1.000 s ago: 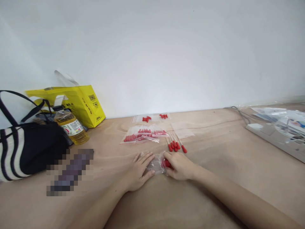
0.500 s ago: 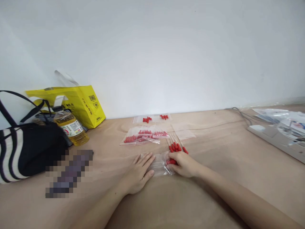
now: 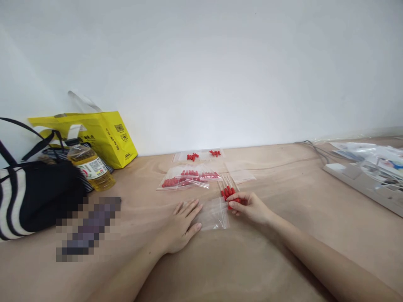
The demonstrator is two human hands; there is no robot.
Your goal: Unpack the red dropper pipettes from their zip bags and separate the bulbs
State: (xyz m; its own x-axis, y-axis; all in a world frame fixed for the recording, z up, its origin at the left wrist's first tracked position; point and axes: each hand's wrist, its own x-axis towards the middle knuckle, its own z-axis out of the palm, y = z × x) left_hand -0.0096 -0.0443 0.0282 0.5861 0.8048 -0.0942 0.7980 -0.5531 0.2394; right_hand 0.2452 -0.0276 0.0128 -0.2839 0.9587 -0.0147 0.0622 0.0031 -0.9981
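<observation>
My left hand lies flat with fingers spread on the left part of a clear zip bag, pressing it to the table. The bag looks flat, its right end near my right hand. Thumb and fingers of that hand are closed around red-bulbed droppers just past the bag's right edge. How many they hold is partly hidden, and so are the stems. Right behind lie several loose droppers, red bulbs toward me and thin clear stems pointing to the wall.
Behind are clear bags of droppers, a further bag with red bulbs by the wall, and a flat clear bag. At left stand an oil bottle, a yellow bag and a striped black bag. A white tray lies right.
My right hand has drawn the red-bulbed droppers out of the zip bag, moving right toward the loose ones. The bag now lies flatter. My left hand has stayed on it.
</observation>
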